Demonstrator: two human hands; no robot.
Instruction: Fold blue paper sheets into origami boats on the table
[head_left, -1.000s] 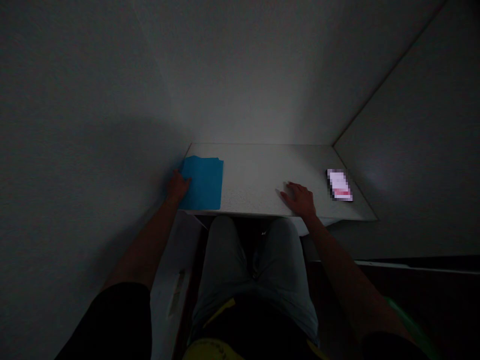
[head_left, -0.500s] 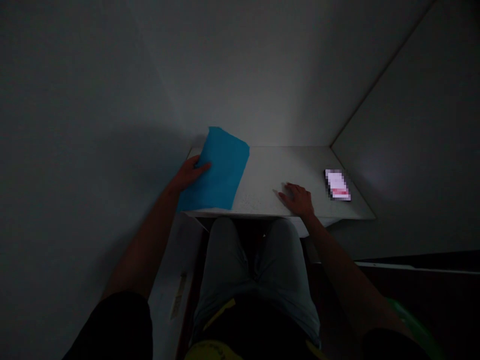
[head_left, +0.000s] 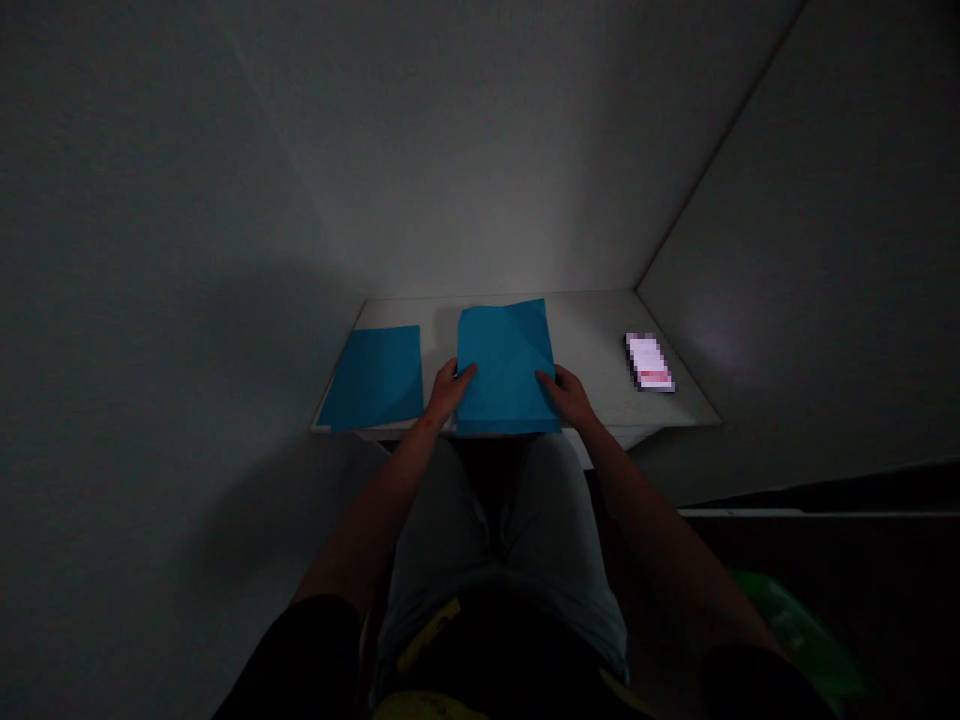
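L hand & R hand now on blue sheet at centre; 2nd blue sheet showing left.

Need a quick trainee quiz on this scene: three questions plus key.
1. Which is nearer the lone flat blue paper sheet on the white tabletop: the left hand or the right hand?
2. True or false: both hands touch the other flat blue paper sheet at its side edges.
3. What lies right of both sheets on the tabletop?

Key: 1. Left hand. 2. True. 3. A pixelated white-and-pink rectangular item.
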